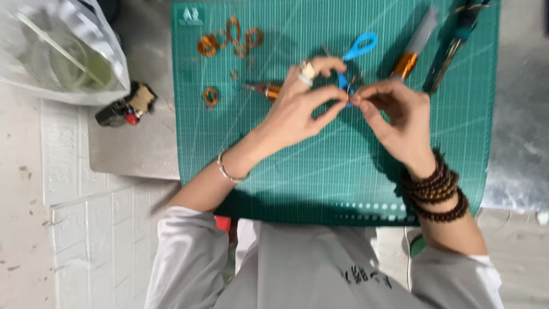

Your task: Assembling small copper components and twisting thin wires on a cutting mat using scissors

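Observation:
Over a green cutting mat [326, 183], my left hand [297, 109] and my right hand [397, 117] meet fingertip to fingertip. Between them they pinch a small piece of copper wire [350, 95], too small to see in detail. My left hand wears a ring and a thin bracelet; my right wrist carries dark bead bracelets. Just behind my fingers lie blue-handled scissors [357, 48]. An orange-handled tool [264, 89] lies to the left of my left hand.
Several copper wire coils [229, 39] lie at the mat's far left, one more coil [211, 95] nearer. A grey-and-orange tool [413, 48] and dark pliers [452, 46] lie far right. A plastic bag [63, 51] and a small dark device [123, 109] sit left of the mat.

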